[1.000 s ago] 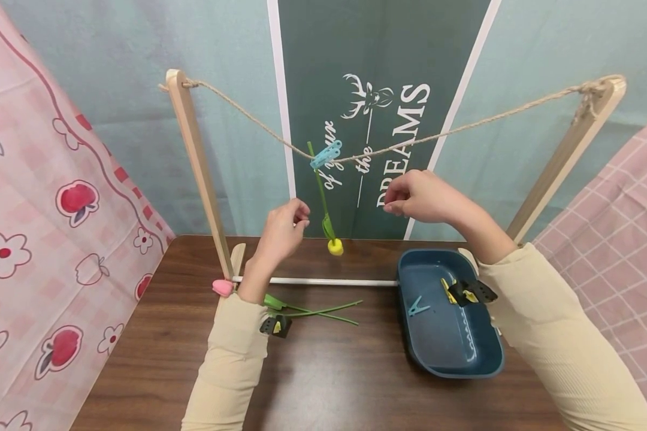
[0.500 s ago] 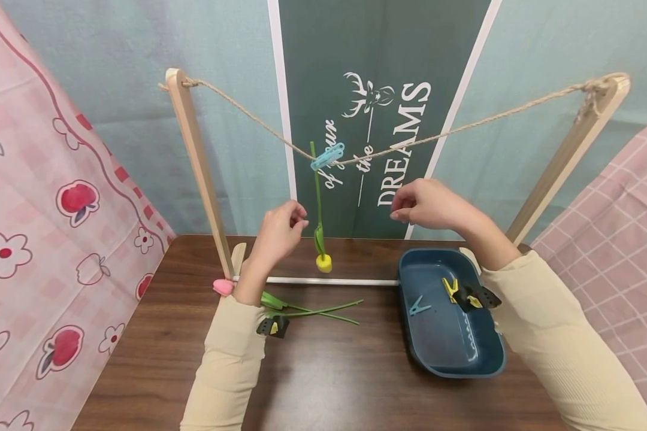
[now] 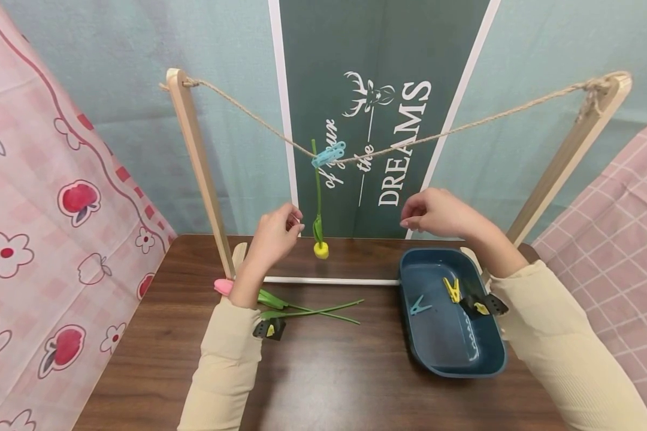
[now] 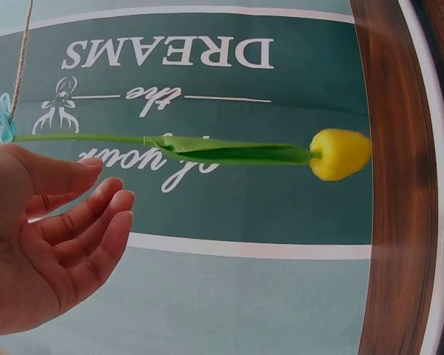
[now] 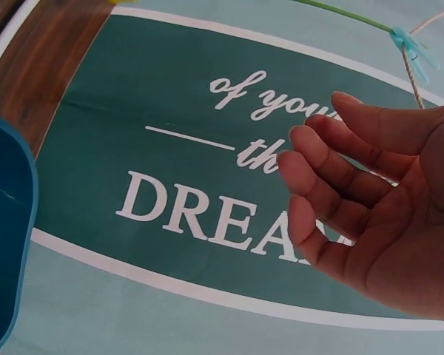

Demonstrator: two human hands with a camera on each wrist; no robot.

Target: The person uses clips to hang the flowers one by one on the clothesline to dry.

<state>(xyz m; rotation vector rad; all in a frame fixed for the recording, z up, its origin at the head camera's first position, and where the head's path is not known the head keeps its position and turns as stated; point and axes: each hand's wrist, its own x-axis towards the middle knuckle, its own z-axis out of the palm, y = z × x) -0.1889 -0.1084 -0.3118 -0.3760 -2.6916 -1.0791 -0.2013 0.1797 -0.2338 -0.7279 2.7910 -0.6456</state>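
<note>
A yellow tulip (image 3: 320, 249) hangs flower-down from the twine (image 3: 259, 120), its stem clipped by a light-blue clothespin (image 3: 329, 154). Left of the tulip, my left hand (image 3: 275, 236) hovers with loosely bent fingers and holds nothing; the left wrist view shows the flower (image 4: 340, 154) beyond its fingertips. My right hand (image 3: 441, 212) is in the air farther right, above the blue basin (image 3: 410, 347), its fingers relaxed around nothing. On the table, a pink tulip (image 3: 223, 287) and crossed green stems (image 3: 323, 312) lie partly hidden behind my left forearm.
Inside the basin lie a blue clothespin (image 3: 419, 306) and a yellow clothespin (image 3: 452, 290). Wooden posts (image 3: 198, 161) hold the twine at both ends, and a white rod (image 3: 329, 281) runs low between them. Patterned cloths (image 3: 81, 269) hang at the sides.
The hanging tulip has swung left and now hangs nearly straight. My right hand has drawn back to the right and down, while my left hand has shifted slightly left.
</note>
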